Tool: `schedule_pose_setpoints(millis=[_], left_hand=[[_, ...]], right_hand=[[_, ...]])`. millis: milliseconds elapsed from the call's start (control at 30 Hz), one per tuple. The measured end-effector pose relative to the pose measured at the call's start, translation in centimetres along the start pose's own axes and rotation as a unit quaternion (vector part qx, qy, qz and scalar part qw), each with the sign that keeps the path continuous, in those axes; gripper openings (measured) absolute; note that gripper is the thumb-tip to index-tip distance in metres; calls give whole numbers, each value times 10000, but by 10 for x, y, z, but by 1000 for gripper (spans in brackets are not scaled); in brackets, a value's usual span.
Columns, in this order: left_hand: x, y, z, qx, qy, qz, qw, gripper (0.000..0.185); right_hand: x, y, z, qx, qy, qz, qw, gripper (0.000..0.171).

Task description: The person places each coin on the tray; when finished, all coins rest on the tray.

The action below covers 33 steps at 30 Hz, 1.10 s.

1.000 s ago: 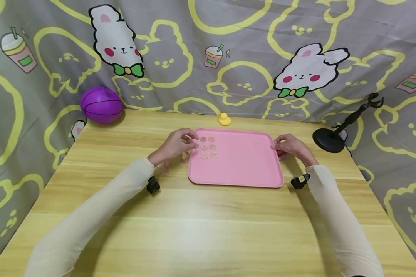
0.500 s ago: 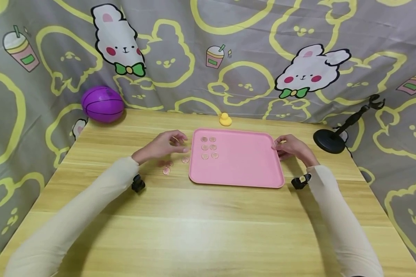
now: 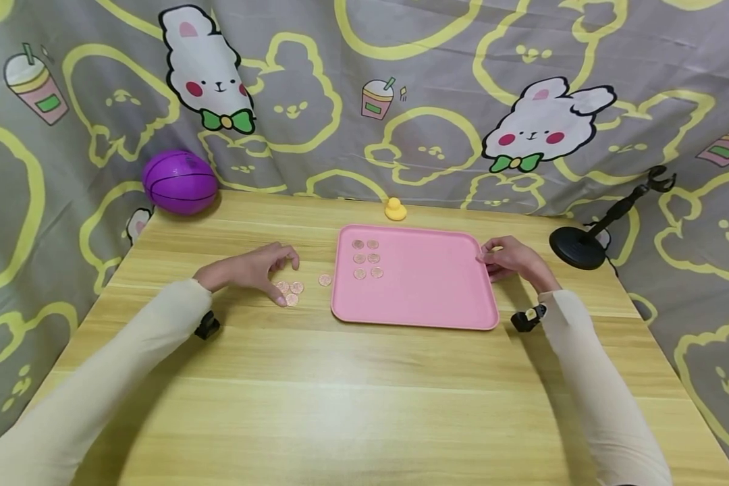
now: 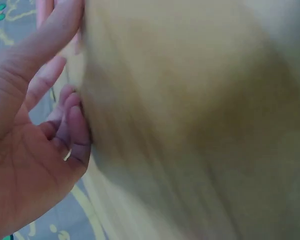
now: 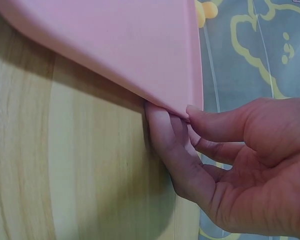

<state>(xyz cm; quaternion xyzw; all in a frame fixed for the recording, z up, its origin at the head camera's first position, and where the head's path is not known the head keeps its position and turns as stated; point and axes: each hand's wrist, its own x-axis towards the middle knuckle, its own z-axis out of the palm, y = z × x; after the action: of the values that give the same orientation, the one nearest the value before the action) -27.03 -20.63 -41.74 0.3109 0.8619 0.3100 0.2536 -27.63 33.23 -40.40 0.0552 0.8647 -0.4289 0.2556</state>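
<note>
In the head view my left hand [image 3: 252,270] is low over the table left of the tray, thumb and fingers spread apart beside a small cluster of copper-coloured coins [image 3: 292,300]. The thumb tip reaches the cluster's edge. Nothing shows between the fingers in the left wrist view [image 4: 35,135]. My right hand [image 3: 510,258] pinches the right edge of a pink tray [image 3: 425,290], the thumb on the rim and fingers beneath it in the right wrist view. Two columns of coins [image 3: 359,258] lie at the tray's upper left. One single coin [image 3: 325,280] lies just outside its left rim.
A yellow rubber duck [image 3: 395,210] sits behind the tray. At the back left is a purple ball [image 3: 180,183], and at the back right a black stand [image 3: 577,247]. A patterned curtain [image 3: 316,101] rises along the wooden table's [image 3: 340,398] back and sides.
My left hand has moved left and down, from the tray's left rim to the loose coins, its thumb and fingers spreading apart. My right hand has kept its hold on the tray.
</note>
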Motion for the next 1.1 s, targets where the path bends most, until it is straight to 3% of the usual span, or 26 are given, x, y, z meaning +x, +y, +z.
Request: schedule_pose_setpoints(millis=[333, 667, 1100], left_hand=[[4, -7, 0, -244, 567, 437, 9971, 40], [-6, -10, -3, -288, 856, 294, 9955, 25], [-3, -6, -1, -348, 961, 162, 9946, 17]], right_hand=[[1, 0, -2, 237, 53, -41, 9997, 28], [-2, 0, 0, 35, 22, -22, 10000, 27], [-1, 3, 1, 180, 13, -45, 9998, 26]])
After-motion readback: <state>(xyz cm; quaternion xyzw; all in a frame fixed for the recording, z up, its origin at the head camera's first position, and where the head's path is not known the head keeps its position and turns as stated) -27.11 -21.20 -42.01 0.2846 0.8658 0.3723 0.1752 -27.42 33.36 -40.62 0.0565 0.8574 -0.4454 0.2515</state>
